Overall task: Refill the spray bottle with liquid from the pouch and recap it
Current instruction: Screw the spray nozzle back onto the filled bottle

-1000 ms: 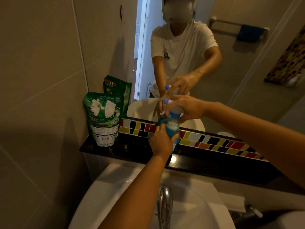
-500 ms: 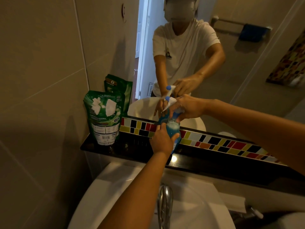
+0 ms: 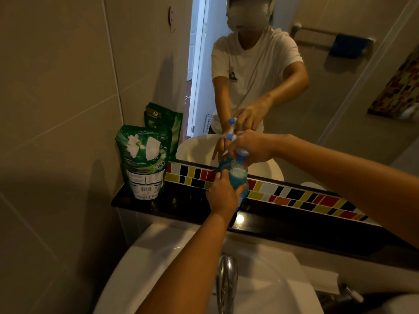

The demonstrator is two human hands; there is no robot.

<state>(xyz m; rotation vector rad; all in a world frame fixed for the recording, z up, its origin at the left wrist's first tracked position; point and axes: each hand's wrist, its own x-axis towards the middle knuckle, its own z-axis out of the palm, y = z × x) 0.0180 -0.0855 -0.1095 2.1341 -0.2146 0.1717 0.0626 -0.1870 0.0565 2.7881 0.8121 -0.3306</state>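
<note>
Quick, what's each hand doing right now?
Left hand: closed around the blue plastic spray bottle.
Right hand: closed on its white trigger cap.
</note>
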